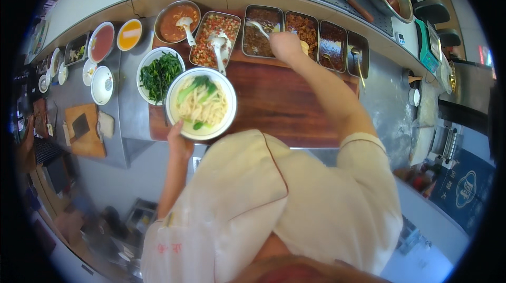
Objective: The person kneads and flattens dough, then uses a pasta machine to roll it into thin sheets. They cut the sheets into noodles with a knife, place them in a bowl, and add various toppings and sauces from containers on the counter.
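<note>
My left hand [180, 140] grips the near left rim of a white bowl [233, 105] of noodles. Pale noodles [205, 105] and green leafy vegetables [199, 85] lie in it. Over the steel trays at the back, my right hand [285, 48] holds a white spoon [259, 29] at a tray of brown minced sauce [257, 44]. To the right of that tray stands one of reddish-brown chunky topping [302, 24], partly hidden by the hand. Left of it is a tray of chopped red and green peppers [215, 24] with white spoons [219, 55] in it.
A bowl of chopped greens [166, 70] with chopsticks [163, 85] stands left of the noodles. Behind is a pot of orange-red soup [174, 16]. Two dark sauce trays [333, 42] stand right. A cleaver [80, 127] rests on a cutting board [95, 140] at left.
</note>
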The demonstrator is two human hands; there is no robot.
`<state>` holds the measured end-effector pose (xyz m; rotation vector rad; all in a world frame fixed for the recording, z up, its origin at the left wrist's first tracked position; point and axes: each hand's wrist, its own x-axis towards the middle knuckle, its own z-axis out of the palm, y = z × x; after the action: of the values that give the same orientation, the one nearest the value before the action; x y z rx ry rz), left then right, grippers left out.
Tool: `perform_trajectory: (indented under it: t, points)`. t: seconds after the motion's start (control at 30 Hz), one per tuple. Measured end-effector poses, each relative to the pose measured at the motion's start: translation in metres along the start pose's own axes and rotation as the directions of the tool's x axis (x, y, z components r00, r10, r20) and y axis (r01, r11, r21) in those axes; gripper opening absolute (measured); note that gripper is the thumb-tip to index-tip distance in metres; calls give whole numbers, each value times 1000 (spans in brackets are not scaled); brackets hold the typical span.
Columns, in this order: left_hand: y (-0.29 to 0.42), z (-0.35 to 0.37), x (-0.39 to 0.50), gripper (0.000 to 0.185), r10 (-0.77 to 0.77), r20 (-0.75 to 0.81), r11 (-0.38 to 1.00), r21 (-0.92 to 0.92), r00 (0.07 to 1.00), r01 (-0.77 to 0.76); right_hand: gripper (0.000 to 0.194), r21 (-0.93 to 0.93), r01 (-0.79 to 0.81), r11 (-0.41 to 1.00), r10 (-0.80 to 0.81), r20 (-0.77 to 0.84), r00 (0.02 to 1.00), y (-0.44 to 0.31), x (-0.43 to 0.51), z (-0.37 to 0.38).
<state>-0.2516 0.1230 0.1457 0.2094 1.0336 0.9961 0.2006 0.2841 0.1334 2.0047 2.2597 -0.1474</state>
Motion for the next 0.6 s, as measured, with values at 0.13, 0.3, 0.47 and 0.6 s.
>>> perform_trajectory:
  t: [0.13, 0.3, 0.47, 0.6]
  points:
    - [8, -2, 21, 75, -44, 35, 999, 4, 998, 44, 25, 130, -239, 962, 222, 132, 966, -12, -2, -36]
    - [10, 3, 44, 76, -92, 35, 995, 26, 995, 92, 26, 161, -250, 955, 228, 141, 963, -17, 7, -11]
    - [3, 8, 47, 74, -96, 61, 995, 22, 994, 94, 23, 54, -225, 973, 224, 11, 974, 5, 5, -25]
    - [2, 20, 42, 69, -104, 24, 995, 13, 994, 104, 19, 57, -192, 980, 188, 69, 980, -2, 0, 4]
